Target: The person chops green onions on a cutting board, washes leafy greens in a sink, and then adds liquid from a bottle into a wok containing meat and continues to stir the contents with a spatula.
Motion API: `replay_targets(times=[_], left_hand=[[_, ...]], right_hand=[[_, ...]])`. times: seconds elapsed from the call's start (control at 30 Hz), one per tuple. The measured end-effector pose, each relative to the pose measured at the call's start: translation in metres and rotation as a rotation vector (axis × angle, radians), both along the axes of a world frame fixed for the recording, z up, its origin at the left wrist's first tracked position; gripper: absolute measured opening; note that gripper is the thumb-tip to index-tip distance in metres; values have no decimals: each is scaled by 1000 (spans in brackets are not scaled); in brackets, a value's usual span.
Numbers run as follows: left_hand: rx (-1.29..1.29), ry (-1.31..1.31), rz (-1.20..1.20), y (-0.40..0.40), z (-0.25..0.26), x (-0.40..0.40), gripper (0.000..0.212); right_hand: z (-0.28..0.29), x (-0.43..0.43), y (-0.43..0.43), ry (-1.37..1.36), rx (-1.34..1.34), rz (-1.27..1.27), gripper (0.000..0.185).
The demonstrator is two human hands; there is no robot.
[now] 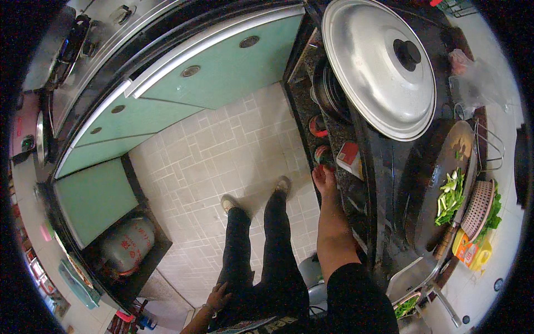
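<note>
My right hand reaches down to the lower shelf under the counter on the right. Something red shows at its fingertips; whether the fingers hold it cannot be made out. Just beyond are a jar with a red-and-green top, a second red-marked jar and a red-and-white box. My left hand hangs against my left thigh with its fingers a little apart, holding nothing. On the counter above, chopped greens lie on a round dark cutting board, with a wooden-handled cleaver at its edge.
A large domed metal lid stands out over the counter edge. Dark pans sit on the shelf below. A pink basket and a sink are at right. A gas cylinder lies in the left cabinet; green cabinet doors face the floor.
</note>
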State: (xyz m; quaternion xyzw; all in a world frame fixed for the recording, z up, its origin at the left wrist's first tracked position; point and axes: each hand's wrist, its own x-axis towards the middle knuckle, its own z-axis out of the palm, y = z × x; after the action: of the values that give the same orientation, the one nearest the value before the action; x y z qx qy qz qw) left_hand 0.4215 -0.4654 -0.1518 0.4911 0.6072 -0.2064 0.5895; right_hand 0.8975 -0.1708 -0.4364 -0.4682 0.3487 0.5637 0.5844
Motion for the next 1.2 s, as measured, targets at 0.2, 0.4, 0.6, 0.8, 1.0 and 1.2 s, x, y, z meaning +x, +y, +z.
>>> replay_targets(times=[0.2,0.4,0.6,0.8,1.0,1.2], left_hand=[[-78,-49,29,33,2,3,54],[-189,-283,586,27,-9,-36,50],[448,-5,-50,38,-10,-86,45],[361,-85,252,74,-11,-118,42],[231,-254,625,57,-46,-192,38],[895,-51,220,120,29,-192,29]], right_hand=[[14,-17,-38,-345,167,548,18],[164,-95,-90,-180,466,1157,28],[260,-121,-136,-429,366,1747,28],[288,-141,-149,-882,679,2324,43],[363,-186,-86,-583,690,2048,39],[454,-202,6,-1243,653,1754,26]])
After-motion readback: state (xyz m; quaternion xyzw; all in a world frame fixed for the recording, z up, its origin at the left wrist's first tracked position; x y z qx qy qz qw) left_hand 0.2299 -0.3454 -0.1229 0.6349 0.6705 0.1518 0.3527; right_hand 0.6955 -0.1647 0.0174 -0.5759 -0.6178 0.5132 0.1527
